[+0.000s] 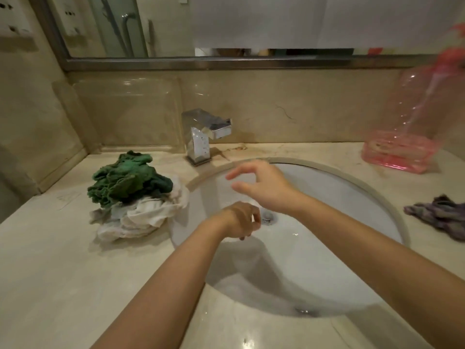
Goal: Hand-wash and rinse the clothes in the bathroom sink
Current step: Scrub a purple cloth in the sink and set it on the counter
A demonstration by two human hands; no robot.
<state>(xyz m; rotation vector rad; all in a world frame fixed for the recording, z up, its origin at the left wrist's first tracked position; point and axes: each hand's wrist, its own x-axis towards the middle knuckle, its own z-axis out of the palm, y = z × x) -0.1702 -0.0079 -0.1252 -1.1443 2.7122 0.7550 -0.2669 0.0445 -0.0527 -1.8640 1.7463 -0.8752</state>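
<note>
Head view: both bare hands are held over the white oval sink basin (327, 260). Left hand (242, 219) fingers are curled downward, right hand (261, 188) fingers loosely spread; nothing is held. Crumpled green and white clothes (133, 195) are piled on the beige marble counter (50, 260) left of the basin.

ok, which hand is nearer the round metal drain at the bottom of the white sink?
Left. The left hand hangs just beside the round metal drain, fingers curled down. The right hand sits higher, past it toward the chrome faucet.
</note>
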